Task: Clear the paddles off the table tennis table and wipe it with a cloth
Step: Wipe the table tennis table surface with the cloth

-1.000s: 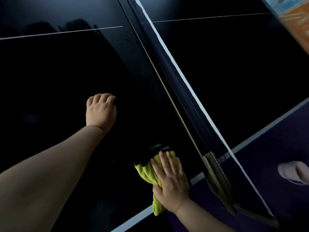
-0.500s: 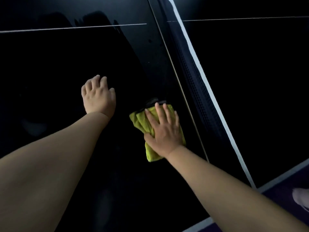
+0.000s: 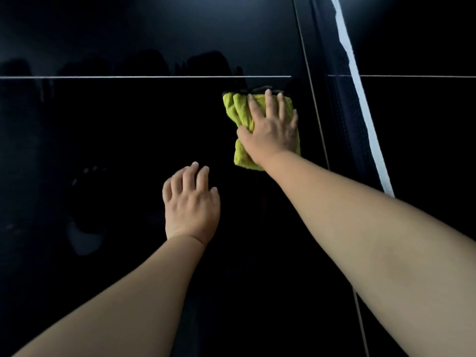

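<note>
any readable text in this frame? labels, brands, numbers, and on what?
None can be read.
cloth: plain yellow, no tag or print showing.
table: only a thin white line, no lettering.
net band: blank white.
The part of the cloth under the right hand is hidden.

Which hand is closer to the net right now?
The right hand. It presses the cloth flat just left of the net; the left hand is farther left and nearer the person.
</note>
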`<move>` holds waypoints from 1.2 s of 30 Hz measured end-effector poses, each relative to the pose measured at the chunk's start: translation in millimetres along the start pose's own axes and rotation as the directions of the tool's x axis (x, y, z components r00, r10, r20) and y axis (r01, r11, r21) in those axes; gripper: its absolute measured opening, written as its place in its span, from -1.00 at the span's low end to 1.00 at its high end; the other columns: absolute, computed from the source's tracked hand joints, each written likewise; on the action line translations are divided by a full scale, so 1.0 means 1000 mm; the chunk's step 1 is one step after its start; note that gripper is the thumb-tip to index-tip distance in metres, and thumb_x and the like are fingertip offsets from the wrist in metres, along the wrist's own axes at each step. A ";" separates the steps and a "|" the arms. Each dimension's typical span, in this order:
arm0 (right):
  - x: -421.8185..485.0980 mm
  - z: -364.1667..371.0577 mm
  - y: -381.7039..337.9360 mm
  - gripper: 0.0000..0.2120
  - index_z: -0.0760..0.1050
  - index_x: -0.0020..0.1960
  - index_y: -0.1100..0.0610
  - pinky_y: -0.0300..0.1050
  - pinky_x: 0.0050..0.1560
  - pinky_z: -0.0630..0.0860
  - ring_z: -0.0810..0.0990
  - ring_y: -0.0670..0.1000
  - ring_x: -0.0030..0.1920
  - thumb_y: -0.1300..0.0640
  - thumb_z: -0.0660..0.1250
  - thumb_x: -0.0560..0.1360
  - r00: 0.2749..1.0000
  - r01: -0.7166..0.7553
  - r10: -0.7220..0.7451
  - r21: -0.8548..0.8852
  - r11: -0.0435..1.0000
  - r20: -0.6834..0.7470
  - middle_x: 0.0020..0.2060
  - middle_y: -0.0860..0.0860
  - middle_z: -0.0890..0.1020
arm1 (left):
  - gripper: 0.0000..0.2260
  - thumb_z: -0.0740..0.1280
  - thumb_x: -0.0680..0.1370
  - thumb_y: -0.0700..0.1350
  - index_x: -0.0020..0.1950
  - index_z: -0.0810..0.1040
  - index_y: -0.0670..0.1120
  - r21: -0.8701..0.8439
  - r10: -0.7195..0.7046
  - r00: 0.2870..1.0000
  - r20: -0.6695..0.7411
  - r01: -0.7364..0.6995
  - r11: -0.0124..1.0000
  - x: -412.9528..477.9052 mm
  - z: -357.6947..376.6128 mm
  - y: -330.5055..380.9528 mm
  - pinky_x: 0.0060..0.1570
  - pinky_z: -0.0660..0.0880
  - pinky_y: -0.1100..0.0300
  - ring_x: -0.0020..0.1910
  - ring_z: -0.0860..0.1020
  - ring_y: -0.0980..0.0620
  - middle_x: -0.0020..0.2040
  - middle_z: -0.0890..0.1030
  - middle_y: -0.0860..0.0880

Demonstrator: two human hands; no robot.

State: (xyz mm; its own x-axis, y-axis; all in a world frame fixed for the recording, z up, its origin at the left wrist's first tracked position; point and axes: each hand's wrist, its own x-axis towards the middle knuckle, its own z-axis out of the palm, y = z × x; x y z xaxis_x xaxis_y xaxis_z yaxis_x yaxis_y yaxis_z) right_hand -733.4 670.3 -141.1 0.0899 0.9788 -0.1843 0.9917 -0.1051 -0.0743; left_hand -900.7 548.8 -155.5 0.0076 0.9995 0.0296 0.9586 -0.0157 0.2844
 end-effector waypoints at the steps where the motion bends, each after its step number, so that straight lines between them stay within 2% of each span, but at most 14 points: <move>1: 0.016 -0.002 -0.003 -0.33 -0.08 0.59 -0.15 0.30 0.50 -0.17 -0.20 0.14 0.57 -0.25 0.03 0.54 1.000 -0.004 0.004 0.010 1.000 -0.007 0.59 0.04 -0.11 | -0.56 0.14 0.49 0.03 0.29 0.47 -0.13 0.004 -0.001 1.000 -0.005 0.001 1.000 0.001 0.001 0.000 0.28 0.09 0.03 0.28 0.28 -0.09 0.30 0.46 -0.14; 8: 0.090 -0.016 -0.005 -0.34 -0.08 0.58 -0.17 0.29 0.50 -0.19 -0.20 0.14 0.57 -0.25 0.02 0.53 1.000 0.018 -0.018 0.024 1.000 0.007 0.59 0.03 -0.12 | -0.55 0.11 0.48 0.04 0.28 0.48 -0.13 0.016 -0.010 1.000 -0.028 0.011 1.000 0.001 0.006 -0.001 0.28 0.08 0.04 0.28 0.25 -0.05 0.30 0.47 -0.13; 15: 0.062 -0.012 0.000 -0.37 -0.11 0.59 -0.15 0.23 0.51 -0.20 -0.23 0.12 0.57 -0.20 0.00 0.57 0.998 0.033 -0.035 0.054 0.998 0.045 0.59 0.03 -0.16 | -0.56 0.18 0.48 0.01 0.31 0.46 -0.13 -0.007 -0.012 1.000 -0.017 0.012 1.000 -0.006 0.002 -0.002 0.31 0.08 0.00 0.31 0.25 -0.10 0.33 0.43 -0.13; 21: -0.026 0.003 0.025 -0.35 -0.16 0.59 -0.15 0.20 0.50 -0.24 -0.26 0.12 0.56 -0.22 0.00 0.58 0.997 0.041 -0.044 0.049 0.998 0.058 0.58 0.04 -0.21 | -0.54 0.13 0.50 0.05 0.33 0.43 -0.13 -0.017 0.003 1.000 -0.005 -0.003 1.000 -0.004 0.001 0.005 0.34 0.05 -0.01 0.34 0.25 -0.14 0.36 0.39 -0.13; 28: -0.179 0.023 0.051 -0.32 -0.15 0.59 -0.13 0.17 0.51 -0.23 -0.25 0.11 0.57 -0.18 0.06 0.55 0.996 0.024 -0.028 0.049 0.999 0.080 0.58 0.04 -0.20 | -0.48 0.06 0.51 0.10 0.35 0.41 -0.16 -0.069 0.068 0.998 -0.012 -0.069 0.995 -0.014 -0.007 0.002 0.34 0.08 -0.05 0.36 0.25 -0.19 0.37 0.37 -0.16; 32: -0.273 0.037 0.067 -0.33 -0.29 0.54 -0.16 0.13 0.49 -0.32 -0.30 0.10 0.55 -0.19 -0.08 0.52 0.992 -0.042 0.043 -0.009 0.999 0.117 0.56 0.03 -0.27 | -0.49 0.08 0.51 0.07 0.36 0.37 -0.20 -0.101 0.120 0.992 -0.046 -0.124 0.987 -0.026 -0.013 0.004 0.36 0.06 -0.06 0.37 0.23 -0.22 0.40 0.32 -0.20; 34: -0.316 0.043 0.074 -0.34 -0.34 0.50 -0.17 0.11 0.46 -0.36 -0.34 0.09 0.53 -0.21 -0.17 0.47 0.988 -0.073 0.076 -0.027 0.997 0.133 0.55 0.02 -0.30 | -0.52 0.10 0.51 0.03 0.33 0.38 -0.22 -0.069 0.189 0.981 -0.052 -0.192 0.979 -0.034 -0.015 0.004 0.35 0.07 -0.06 0.36 0.25 -0.22 0.40 0.32 -0.21; 36: -0.356 0.050 0.081 -0.33 -0.35 0.50 -0.18 0.13 0.46 -0.35 -0.34 0.08 0.53 -0.22 -0.16 0.47 0.984 -0.108 0.110 -0.022 0.994 0.140 0.55 0.02 -0.30 | -0.53 0.12 0.50 0.00 0.31 0.40 -0.24 -0.030 0.282 0.959 -0.025 -0.282 0.959 -0.042 -0.019 0.005 0.33 0.11 -0.10 0.33 0.28 -0.24 0.37 0.35 -0.23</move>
State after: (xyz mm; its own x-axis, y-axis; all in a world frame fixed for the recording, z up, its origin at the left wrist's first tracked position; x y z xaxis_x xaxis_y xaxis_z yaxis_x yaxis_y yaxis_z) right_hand -690.2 304.4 -130.6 0.1846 0.9271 -0.3263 0.9780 -0.2061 -0.0323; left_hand -901.2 505.8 -137.4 0.2701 0.9537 0.1323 0.9083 -0.2979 0.2935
